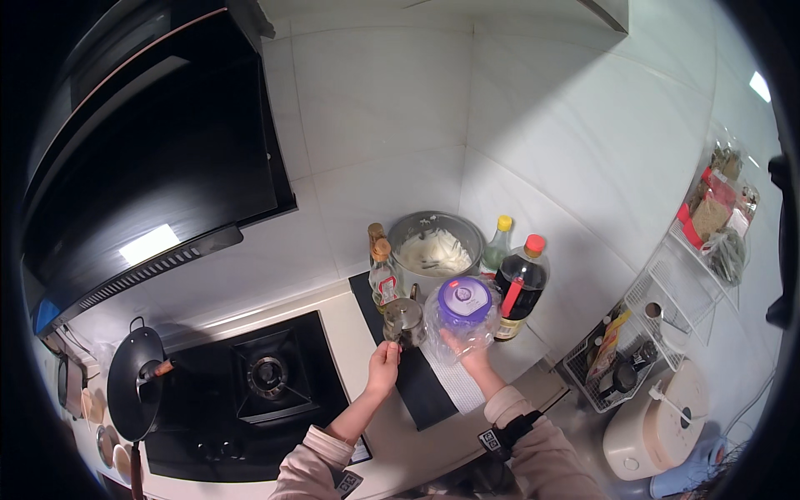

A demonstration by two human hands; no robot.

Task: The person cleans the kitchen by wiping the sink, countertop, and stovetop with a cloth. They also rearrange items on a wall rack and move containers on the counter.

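My left hand (384, 369) is closed, its fingertips at the near edge of a small glass jar (403, 320) with a metal lid; it seems to grip the jar there. In my right hand (470, 353) is a clear plastic jar (463, 327) with a purple lid (465, 301), held from its near side. Behind the hands stand clear glass bottles with brown caps (384, 277). A large dark sauce bottle (522, 283) with a red cap is just right of the plastic jar.
A metal pot (434, 242) with whitish contents stands in the corner, beside a yellow-capped bottle (498, 242). Left is a black gas hob (275, 408) with a wok (125, 387), under a range hood (158, 158). Right are a wire rack (658, 287) and a rice cooker (646, 433).
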